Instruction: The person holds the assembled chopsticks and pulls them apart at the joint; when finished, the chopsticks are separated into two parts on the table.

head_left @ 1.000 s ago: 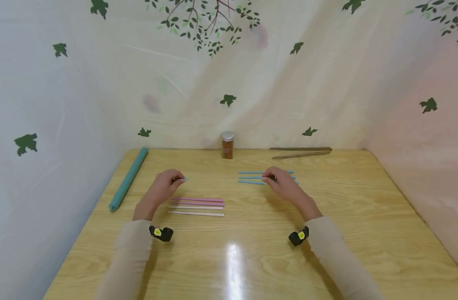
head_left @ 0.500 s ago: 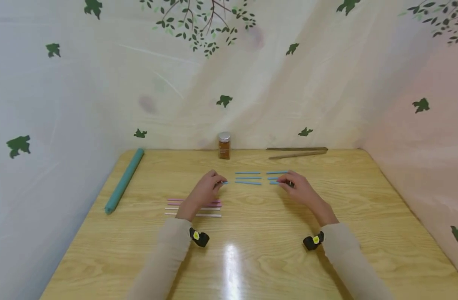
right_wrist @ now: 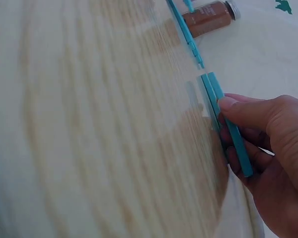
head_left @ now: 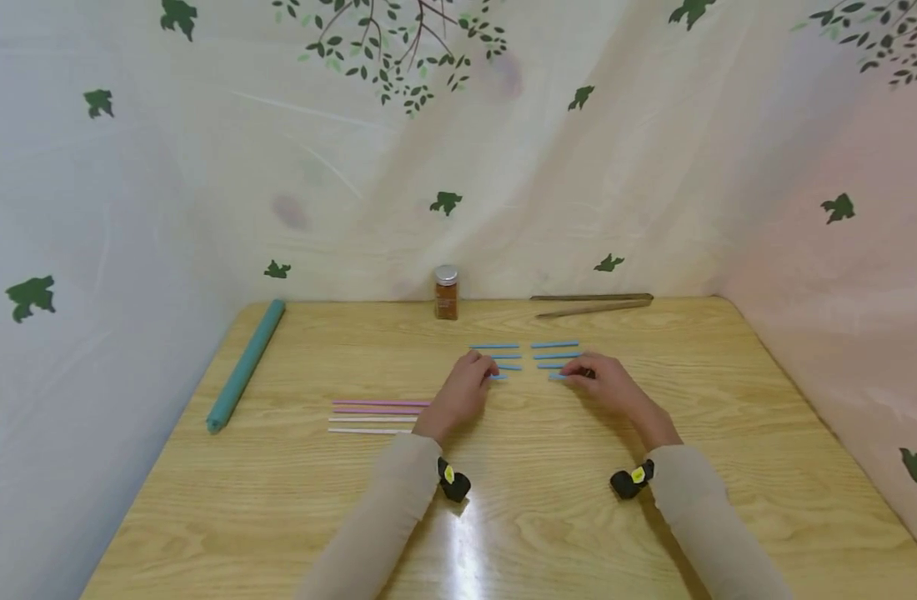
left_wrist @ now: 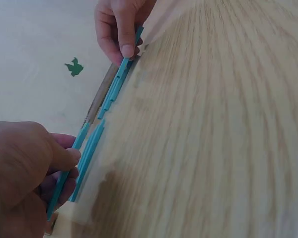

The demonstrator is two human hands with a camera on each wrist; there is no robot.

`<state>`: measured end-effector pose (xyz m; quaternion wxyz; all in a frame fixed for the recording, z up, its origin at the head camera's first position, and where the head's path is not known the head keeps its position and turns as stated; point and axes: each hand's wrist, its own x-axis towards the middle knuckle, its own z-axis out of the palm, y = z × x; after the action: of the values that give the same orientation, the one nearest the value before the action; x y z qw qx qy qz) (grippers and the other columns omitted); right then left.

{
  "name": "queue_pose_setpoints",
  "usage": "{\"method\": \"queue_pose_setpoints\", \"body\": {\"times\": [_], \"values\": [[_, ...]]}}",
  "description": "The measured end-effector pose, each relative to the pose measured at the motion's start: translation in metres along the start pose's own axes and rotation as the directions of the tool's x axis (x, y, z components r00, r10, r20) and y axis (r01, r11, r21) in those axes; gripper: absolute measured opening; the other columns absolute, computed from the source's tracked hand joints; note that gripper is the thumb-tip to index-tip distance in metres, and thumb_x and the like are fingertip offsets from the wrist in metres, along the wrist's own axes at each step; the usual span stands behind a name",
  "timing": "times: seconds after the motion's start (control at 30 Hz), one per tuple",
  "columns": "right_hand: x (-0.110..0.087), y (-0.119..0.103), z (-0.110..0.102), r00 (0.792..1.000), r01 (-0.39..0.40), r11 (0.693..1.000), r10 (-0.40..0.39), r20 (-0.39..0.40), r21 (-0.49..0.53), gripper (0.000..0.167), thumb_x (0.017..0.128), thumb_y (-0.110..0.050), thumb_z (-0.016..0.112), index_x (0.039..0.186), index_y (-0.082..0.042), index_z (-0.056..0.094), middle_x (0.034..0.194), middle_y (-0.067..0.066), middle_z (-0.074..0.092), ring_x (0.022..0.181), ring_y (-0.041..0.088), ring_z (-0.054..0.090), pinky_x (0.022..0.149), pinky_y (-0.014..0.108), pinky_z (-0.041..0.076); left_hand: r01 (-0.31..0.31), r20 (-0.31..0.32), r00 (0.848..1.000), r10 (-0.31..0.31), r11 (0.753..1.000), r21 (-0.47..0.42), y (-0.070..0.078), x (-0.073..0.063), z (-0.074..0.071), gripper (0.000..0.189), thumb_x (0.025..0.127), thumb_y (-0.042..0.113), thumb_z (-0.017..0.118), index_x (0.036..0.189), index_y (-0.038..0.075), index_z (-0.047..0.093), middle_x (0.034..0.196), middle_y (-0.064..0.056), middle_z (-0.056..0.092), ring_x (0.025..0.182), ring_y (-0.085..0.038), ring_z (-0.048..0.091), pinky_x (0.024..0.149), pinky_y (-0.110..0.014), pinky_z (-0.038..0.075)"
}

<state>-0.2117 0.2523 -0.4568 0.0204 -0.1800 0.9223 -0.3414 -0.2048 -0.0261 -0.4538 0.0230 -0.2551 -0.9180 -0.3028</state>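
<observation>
In the head view my left hand (head_left: 458, 392) pinches a short blue chopstick section (head_left: 498, 377) just in front of the left column of similar blue sections (head_left: 494, 346). Opposite it, my right hand (head_left: 616, 387) pinches another blue section (head_left: 557, 377) at the front of the right column (head_left: 554, 344). A narrow gap parts the two columns. The left wrist view shows a held section (left_wrist: 72, 163) between thumb and fingers. In the right wrist view the thumb presses a thicker section (right_wrist: 233, 129) against the fingers, close beside another one.
Full-length pink chopsticks (head_left: 382, 402) and white chopsticks (head_left: 368, 431) lie left of centre, partly covered by the left arm. A spice jar (head_left: 447, 302) stands at the back. Wooden tongs (head_left: 593, 309) lie back right, a green roll (head_left: 246, 367) along the left.
Carrying its blue section, my left hand has moved right to the front of the left column. The right hand has shifted right and nearer, uncovering the right column and pinching its front section.
</observation>
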Motion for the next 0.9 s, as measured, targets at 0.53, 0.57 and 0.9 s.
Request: {"method": "queue_pose_setpoints", "body": {"times": [0.53,0.57,0.9], "values": [[0.002,0.002,0.013,0.998,0.043,0.999,-0.042,-0.049,0.006,0.012,0.091,-0.017,0.065,0.100,-0.014,0.073,0.100,0.003,0.064,0.093,0.020,0.058,0.083,0.039,0.048,0.074,-0.072,0.995,-0.074,0.997,-0.002,0.004,0.006,0.024,0.012,0.093,0.005,0.059,0.097,0.011,0.068,0.094,-0.005,0.056,0.087,-0.023,0.050,0.075,-0.033,0.041],[0.002,0.002,0.013,0.997,0.049,0.999,-0.049,-0.053,0.000,0.012,0.091,-0.017,0.065,0.100,-0.014,0.073,0.100,0.003,0.064,0.093,0.019,0.058,0.083,0.039,0.048,0.083,-0.070,0.994,-0.083,0.997,-0.007,0.004,0.006,0.025,0.012,0.093,0.005,0.059,0.098,0.011,0.068,0.094,-0.004,0.056,0.087,-0.022,0.050,0.075,-0.033,0.040],[0.002,-0.001,0.015,0.996,0.060,0.998,-0.061,-0.065,-0.022,0.013,0.091,-0.013,0.065,0.101,-0.012,0.073,0.099,0.004,0.063,0.091,0.020,0.058,0.080,0.038,0.049,0.117,-0.050,0.992,-0.118,0.993,-0.027,0.004,0.007,0.026,0.015,0.095,0.008,0.056,0.100,0.014,0.069,0.096,-0.002,0.054,0.088,-0.021,0.047,0.078,-0.035,0.036]]}}
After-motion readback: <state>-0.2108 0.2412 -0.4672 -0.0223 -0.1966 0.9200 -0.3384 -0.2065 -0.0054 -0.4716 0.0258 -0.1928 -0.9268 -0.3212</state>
